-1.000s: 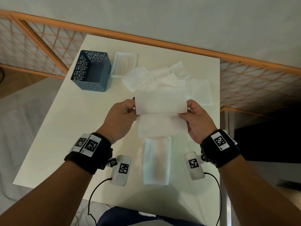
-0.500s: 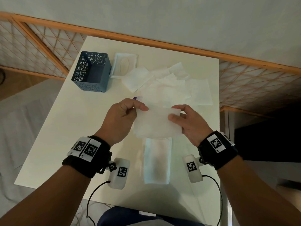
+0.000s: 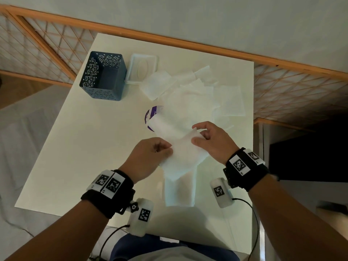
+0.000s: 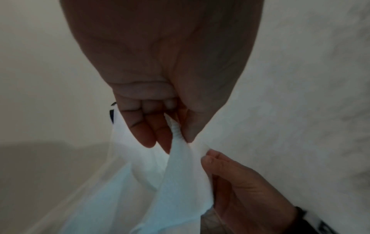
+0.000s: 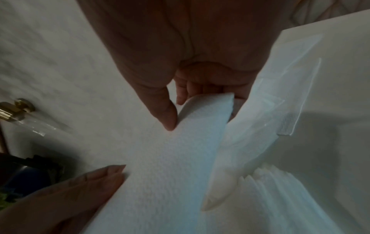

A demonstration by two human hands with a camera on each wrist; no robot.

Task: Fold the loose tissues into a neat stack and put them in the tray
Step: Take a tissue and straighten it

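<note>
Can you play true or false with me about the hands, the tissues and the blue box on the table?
1. Both hands hold one tissue. True: left hand and right hand pinch it.
2. The blue basket is full of tissues. False: none show inside.
3. A folded stack lies on the table near the person. True.
4. The loose tissues lie on the floor. False: they are on the table.
</note>
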